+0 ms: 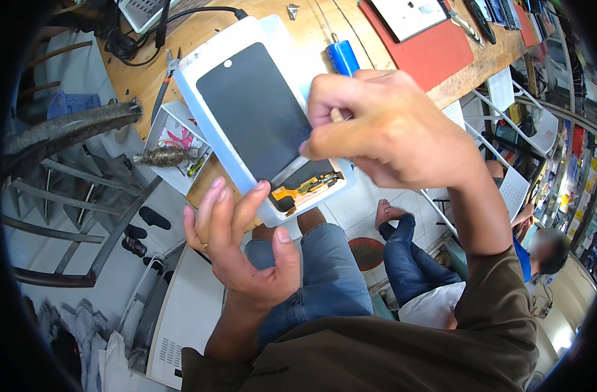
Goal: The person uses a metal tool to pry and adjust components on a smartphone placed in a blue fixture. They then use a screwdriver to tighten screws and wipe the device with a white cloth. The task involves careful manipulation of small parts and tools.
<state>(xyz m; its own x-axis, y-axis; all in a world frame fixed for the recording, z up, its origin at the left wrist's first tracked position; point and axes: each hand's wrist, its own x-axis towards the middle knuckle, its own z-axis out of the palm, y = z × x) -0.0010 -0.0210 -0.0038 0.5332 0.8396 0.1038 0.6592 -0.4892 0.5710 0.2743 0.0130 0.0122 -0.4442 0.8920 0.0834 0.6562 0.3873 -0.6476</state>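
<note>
A dark phone screen (249, 108) lies on a white and pale-blue slab-shaped pad (189, 85) at the table edge. An orange flex cable with small dark parts (308, 186) shows at its near end. My right hand (383, 127) is closed in a pinch over the screen's right side. It grips a thin flat blade tool (288, 171), whose tip rests at the screen's lower edge; a pale handle end pokes out between the fingers. My left hand (246, 245) is open, palm up, its fingertips beside the screen's lower left corner.
A blue-handled screwdriver (342, 57) and a red mat (429, 55) lie beyond the pad. Pliers (166, 81) and a white box of small items (174, 140) sit left. A metal frame (69, 130) stands further left. Another person's jean-clad legs (406, 251) extend at right.
</note>
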